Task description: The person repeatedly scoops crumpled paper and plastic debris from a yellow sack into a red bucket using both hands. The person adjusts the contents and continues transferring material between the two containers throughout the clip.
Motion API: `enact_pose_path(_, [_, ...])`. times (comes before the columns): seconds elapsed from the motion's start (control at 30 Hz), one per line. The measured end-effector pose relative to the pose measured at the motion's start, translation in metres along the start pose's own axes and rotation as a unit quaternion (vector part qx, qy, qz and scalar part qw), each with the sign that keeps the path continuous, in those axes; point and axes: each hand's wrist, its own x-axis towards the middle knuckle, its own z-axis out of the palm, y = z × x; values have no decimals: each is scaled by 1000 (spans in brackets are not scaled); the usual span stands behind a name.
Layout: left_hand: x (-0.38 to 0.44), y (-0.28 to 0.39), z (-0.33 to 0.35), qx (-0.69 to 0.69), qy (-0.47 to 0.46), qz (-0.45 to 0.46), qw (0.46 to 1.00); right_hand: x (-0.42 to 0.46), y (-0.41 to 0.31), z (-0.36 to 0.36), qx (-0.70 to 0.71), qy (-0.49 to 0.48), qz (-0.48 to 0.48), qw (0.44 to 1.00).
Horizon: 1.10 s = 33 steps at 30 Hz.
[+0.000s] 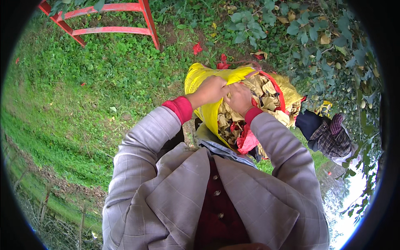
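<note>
A yellow woven sack [203, 76] leans in front of my legs with its mouth turned to the right. It is stuffed with crumpled tan paper [268, 103], with red and dark pieces mixed in. My left hand [212, 89] grips the rim from outside, its knuckles up. Just inside the mouth, my right hand [240, 98] pinches the same stretch of rim, and the fingers of both hands meet there. Exactly what the fingertips hold is hidden. A red band [277, 87] edges the far side of the opening, and a red sheet [247, 141] sticks out at the near side.
A red metal ladder [111, 30] stands on the grass at upper left. Leafy branches [303, 29] hang in from the right. Another person in a plaid garment [331, 137] is beyond the sack. Red scraps [197, 48] lie on the ground, and wooden posts [82, 225] stand at lower left.
</note>
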Motion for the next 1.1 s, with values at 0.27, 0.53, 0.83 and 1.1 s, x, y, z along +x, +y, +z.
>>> enact_pose_path(0.27, [11, 0, 19, -12, 12, 54, 998, -8, 20, 19, -14, 7, 16, 1000])
enact_pose_path(0.53, [11, 11, -13, 25, -22, -73, 997, -55, -11, -113, 169, 24, 77, 982])
enact_pose_path(0.83, [41, 169, 56, 202, -77, 219, 952, -248, 102, -130, 217, 196, 295, 910])
enact_pose_path(1.1, [102, 251, 211, 258, -246, 296, 886, -395, 169, -26, 339, 326, 497, 729])
